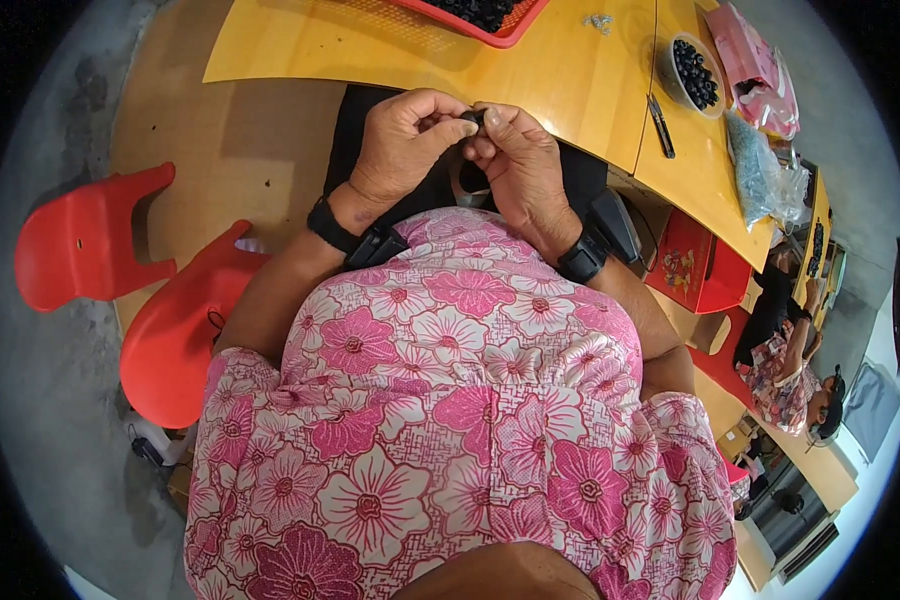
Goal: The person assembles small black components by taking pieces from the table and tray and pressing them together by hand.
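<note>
Both my hands meet at the near edge of the yellow table (390,55), above my lap. A small black part (473,117) sits between my fingertips, mostly covered by them, so its exact kind does not show. My left hand (407,140) pinches it with thumb and forefinger from the left. From the right, my right hand (520,155) grips it too, thumb on top and fingers curled beneath. Past my hands lies a red basket (505,38) filled with black pieces. On the right stands a clear round tub (673,85) of black ring-like parts.
Near the tub are a black pen-like tool (661,127), a pink package (745,50) and a clear bag (755,165) of small bluish pieces. Small metallic bits (598,22) lie at the far edge. Red chairs (90,240) stand left. Another person (785,370) sits at far right.
</note>
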Tool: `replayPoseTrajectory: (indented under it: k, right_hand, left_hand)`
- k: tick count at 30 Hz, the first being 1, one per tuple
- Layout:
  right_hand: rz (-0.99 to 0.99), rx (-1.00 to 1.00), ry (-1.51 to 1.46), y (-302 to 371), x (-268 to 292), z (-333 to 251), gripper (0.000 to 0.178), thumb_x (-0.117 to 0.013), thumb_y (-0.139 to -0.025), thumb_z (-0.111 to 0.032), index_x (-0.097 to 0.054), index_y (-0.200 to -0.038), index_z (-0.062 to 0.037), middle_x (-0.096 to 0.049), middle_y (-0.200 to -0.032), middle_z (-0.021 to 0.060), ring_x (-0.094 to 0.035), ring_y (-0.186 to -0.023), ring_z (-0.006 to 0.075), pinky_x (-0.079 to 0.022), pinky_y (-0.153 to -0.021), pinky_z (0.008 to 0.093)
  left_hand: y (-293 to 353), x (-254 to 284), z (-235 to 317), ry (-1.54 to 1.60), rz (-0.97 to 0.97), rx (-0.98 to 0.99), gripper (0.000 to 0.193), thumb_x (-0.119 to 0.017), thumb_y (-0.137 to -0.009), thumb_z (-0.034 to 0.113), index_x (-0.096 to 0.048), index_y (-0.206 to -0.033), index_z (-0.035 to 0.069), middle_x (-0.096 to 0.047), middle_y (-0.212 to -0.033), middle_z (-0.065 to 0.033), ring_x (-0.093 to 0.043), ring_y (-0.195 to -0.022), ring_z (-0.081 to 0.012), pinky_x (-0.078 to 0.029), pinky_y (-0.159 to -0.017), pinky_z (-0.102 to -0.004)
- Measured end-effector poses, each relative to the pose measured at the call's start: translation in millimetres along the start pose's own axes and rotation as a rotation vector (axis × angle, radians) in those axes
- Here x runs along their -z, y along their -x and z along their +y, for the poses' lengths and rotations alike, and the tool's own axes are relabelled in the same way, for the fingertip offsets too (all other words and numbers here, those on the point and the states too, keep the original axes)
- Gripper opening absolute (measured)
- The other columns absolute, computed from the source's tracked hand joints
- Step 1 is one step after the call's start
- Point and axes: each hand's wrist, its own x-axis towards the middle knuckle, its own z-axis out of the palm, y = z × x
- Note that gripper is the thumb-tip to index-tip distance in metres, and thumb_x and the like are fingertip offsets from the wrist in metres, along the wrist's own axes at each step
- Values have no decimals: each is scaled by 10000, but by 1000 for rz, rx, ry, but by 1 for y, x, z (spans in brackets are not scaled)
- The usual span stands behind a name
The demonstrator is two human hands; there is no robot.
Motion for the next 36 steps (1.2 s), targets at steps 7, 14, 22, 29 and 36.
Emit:
replayPoseTrajectory:
  k: [7, 14, 22, 29, 36]
  right_hand:
    - [-118, -171, -174, -1, 1, -1, 184, -520, -937, -188, -569, -951, -12, -571, -783, 28, -524, -646, 110, -513, -682, 310]
    - [-203, -297, -98, -2, 1, -5, 262, -475, -956, -278, -564, -958, -31, -566, -786, 29, -522, -647, 119, -493, -682, 331]
    - [-244, -304, -82, 0, 1, -7, 273, -480, -958, -281, -568, -950, -23, -541, -751, 20, -477, -628, 111, -454, -647, 302]
    - [-244, -163, -9, 0, -2, -5, 267, -495, -948, -271, -548, -944, -9, -447, -712, -3, -404, -611, 107, -424, -626, 284]
    - [-289, -103, 60, 0, 4, -3, 231, -466, -952, -238, -523, -982, -17, -447, -769, -1, -380, -653, 106, -412, -682, 289]
  left_hand:
    - [1, 4, -1, -5, 15, -83, 98, -671, -788, 17, -637, -875, -13, -644, -784, -50, -611, -667, -83, -490, -609, -202]
    - [1, 11, 1, -161, 23, -172, 104, -689, -765, 22, -662, -862, -6, -611, -735, -26, -589, -650, -73, -469, -587, -200]
    - [2, 12, -1, -119, 27, -174, 117, -690, -753, 4, -671, -868, 13, -601, -760, -17, -563, -634, -65, -456, -581, -203]
    - [1, 9, -3, -98, 5, -146, 135, -691, -762, 8, -673, -895, 23, -626, -793, -17, -577, -696, -68, -468, -632, -204]
    - [-1, 4, -2, -38, -18, -113, 140, -688, -765, 8, -671, -903, 27, -631, -791, -16, -572, -697, -66, -466, -633, -199]
